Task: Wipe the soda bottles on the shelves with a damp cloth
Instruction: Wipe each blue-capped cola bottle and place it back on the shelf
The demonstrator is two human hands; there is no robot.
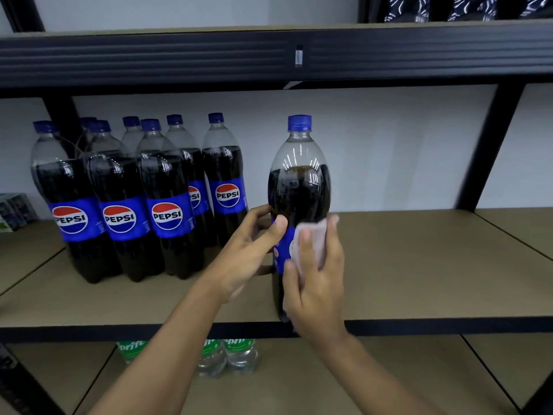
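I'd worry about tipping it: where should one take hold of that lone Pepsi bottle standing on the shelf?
Probably at the label band, from its left side, as the left hand does. The bottle stands upright, its body is straight there, and the right hand presses the cloth on the other side.
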